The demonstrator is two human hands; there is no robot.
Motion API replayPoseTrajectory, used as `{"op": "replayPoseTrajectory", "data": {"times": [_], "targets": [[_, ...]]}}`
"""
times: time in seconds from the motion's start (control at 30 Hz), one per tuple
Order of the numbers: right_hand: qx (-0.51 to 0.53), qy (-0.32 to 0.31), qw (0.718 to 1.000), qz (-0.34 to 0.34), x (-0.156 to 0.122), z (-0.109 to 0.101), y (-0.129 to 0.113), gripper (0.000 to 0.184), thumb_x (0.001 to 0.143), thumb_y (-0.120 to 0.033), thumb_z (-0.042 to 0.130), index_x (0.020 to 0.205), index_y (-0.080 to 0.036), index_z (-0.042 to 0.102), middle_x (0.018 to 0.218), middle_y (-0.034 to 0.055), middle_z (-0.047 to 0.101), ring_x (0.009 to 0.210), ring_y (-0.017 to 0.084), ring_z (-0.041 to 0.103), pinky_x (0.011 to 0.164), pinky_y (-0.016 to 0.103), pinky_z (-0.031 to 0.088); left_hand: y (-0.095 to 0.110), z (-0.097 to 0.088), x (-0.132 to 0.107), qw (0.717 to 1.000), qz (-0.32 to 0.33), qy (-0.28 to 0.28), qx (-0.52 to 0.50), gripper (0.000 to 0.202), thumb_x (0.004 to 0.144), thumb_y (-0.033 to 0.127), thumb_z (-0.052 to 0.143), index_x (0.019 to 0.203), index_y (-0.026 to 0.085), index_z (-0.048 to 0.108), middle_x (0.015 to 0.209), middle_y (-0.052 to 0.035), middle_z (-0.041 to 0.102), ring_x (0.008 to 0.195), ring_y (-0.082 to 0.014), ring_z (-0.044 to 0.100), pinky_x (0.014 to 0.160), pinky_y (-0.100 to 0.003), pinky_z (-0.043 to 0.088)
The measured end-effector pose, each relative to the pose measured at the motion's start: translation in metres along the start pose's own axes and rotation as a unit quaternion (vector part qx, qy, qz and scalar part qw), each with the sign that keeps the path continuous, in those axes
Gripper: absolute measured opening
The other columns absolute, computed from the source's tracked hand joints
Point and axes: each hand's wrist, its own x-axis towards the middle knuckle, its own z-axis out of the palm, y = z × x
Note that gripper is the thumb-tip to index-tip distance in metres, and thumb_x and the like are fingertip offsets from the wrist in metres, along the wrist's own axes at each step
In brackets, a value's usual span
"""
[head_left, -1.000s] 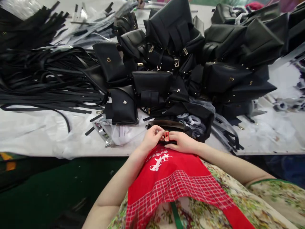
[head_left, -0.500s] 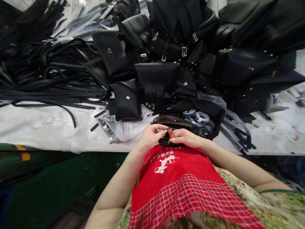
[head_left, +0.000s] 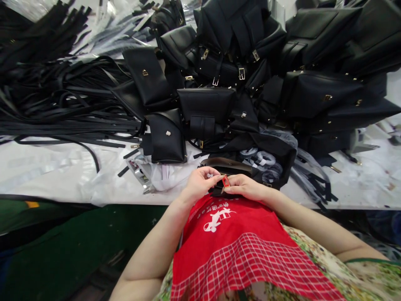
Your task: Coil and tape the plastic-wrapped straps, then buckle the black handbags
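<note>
Close to the table's front edge, my right hand point(head_left: 247, 186) pinches a small rectangular metal clasp point(head_left: 226, 181), which shows red on its face, between thumb and fingers. My left hand point(head_left: 203, 182) has thumb and forefinger pressed together at the clasp's left side; whatever lies between those fingertips is too small to make out. Dark material point(head_left: 216, 191) sits under the clasp, partly covered by both hands. Just behind them lies an open black bag point(head_left: 224, 162), its brownish inside showing.
Black bags point(head_left: 206, 102) with metal fittings are heaped across the back of the table. Long black straps point(head_left: 72, 104) lie at the left. Coils wrapped in clear plastic point(head_left: 266, 158) rest right of the hands. White sheeting and crumpled plastic point(head_left: 166, 173) cover the table's front left.
The view has tilted slightly, so everything sits a little lower in the picture. Both hands stay at the clasp, with only a slight shift of the left fingers.
</note>
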Motion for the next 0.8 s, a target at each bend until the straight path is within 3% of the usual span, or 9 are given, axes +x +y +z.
{"op": "replayPoseTrajectory", "data": {"times": [0.1, 0.23, 0.3, 0.4, 0.53, 0.6, 0.7, 0.8], "targets": [[-0.021, 0.006, 1.0, -0.005, -0.001, 0.002, -0.001, 0.045, 0.088, -0.052, 0.055, 0.062, -0.015, 0.056, 0.075, 0.0017, 0.053, 0.069, 0.014, 0.047, 0.068, 0.028, 0.039, 0.001, 0.0, 0.001, 0.998, 0.021, 0.018, 0.06, 0.021, 0.074, 0.035, 0.072, 0.074, 0.014, 0.068, 0.066, -0.0019, 0.067, 0.054, -0.0112, 0.056, 0.051, -0.024, 0.045], [-0.032, 0.052, 0.998, 0.015, -0.002, 0.008, 0.002, 0.043, 0.088, -0.05, 0.056, 0.061, -0.016, 0.056, 0.072, 0.0015, 0.054, 0.067, 0.014, 0.048, 0.067, 0.028, 0.039, 0.008, 0.009, -0.014, 0.965, 0.127, 0.064, 0.222, 0.012, 0.081, 0.024, 0.064, 0.072, 0.017, 0.066, 0.074, -0.0032, 0.068, 0.071, -0.0159, 0.061, 0.069, -0.029, 0.049], [-0.02, 0.077, 0.997, 0.026, -0.002, 0.01, 0.005, 0.04, 0.087, -0.049, 0.056, 0.064, -0.016, 0.058, 0.072, 0.0016, 0.056, 0.068, 0.015, 0.049, 0.067, 0.028, 0.04, 0.011, 0.018, -0.027, 0.947, 0.171, 0.024, 0.271, 0.011, 0.083, 0.02, 0.062, 0.072, 0.019, 0.065, 0.077, -0.0026, 0.068, 0.077, -0.0167, 0.061, 0.075, -0.03, 0.049], [0.003, 0.107, 0.993, 0.042, -0.001, 0.011, 0.009, 0.037, 0.085, -0.048, 0.057, 0.068, -0.016, 0.06, 0.071, 0.0018, 0.057, 0.067, 0.015, 0.05, 0.065, 0.027, 0.04, 0.011, 0.027, -0.041, 0.943, 0.182, -0.058, 0.272, 0.012, 0.084, 0.019, 0.061, 0.072, 0.019, 0.062, 0.079, -0.0015, 0.067, 0.077, -0.0158, 0.061, 0.075, -0.029, 0.049], [0.003, 0.118, 0.993, 0.031, -0.002, 0.011, 0.014, 0.035, 0.084, -0.048, 0.058, 0.073, -0.015, 0.062, 0.072, 0.0013, 0.056, 0.069, 0.015, 0.049, 0.066, 0.027, 0.039, 0.004, 0.021, -0.038, 0.96, 0.154, 0.031, 0.231, 0.009, 0.086, 0.02, 0.059, 0.078, 0.019, 0.063, 0.08, -0.0015, 0.068, 0.076, -0.0157, 0.062, 0.073, -0.029, 0.05], [-0.002, 0.105, 0.994, 0.035, -0.002, 0.011, 0.014, 0.035, 0.084, -0.048, 0.058, 0.072, -0.016, 0.06, 0.071, 0.0004, 0.053, 0.068, 0.014, 0.046, 0.065, 0.027, 0.038, 0.001, 0.014, -0.03, 0.959, 0.171, 0.071, 0.214, 0.006, 0.086, 0.019, 0.059, 0.086, 0.02, 0.066, 0.085, -0.0018, 0.07, 0.079, -0.0157, 0.063, 0.075, -0.029, 0.051], [-0.02, 0.069, 0.996, 0.049, -0.002, 0.01, 0.01, 0.037, 0.085, -0.049, 0.057, 0.069, -0.016, 0.057, 0.07, -0.0002, 0.052, 0.066, 0.013, 0.045, 0.066, 0.027, 0.038, 0.003, 0.007, -0.019, 0.947, 0.217, 0.064, 0.229, 0.016, 0.084, 0.016, 0.063, 0.097, 0.022, 0.068, 0.09, -0.0019, 0.071, 0.083, -0.0153, 0.064, 0.078, -0.029, 0.051], [-0.027, 0.033, 0.998, 0.057, -0.001, 0.009, 0.002, 0.038, 0.085, -0.047, 0.057, 0.064, -0.016, 0.054, 0.073, 0.0003, 0.053, 0.067, 0.013, 0.046, 0.067, 0.028, 0.039, 0.009, 0.002, -0.011, 0.932, 0.246, 0.026, 0.265, 0.012, 0.082, 0.017, 0.067, 0.093, 0.021, 0.069, 0.085, -0.0012, 0.069, 0.079, -0.0142, 0.062, 0.073, -0.027, 0.051]]}}
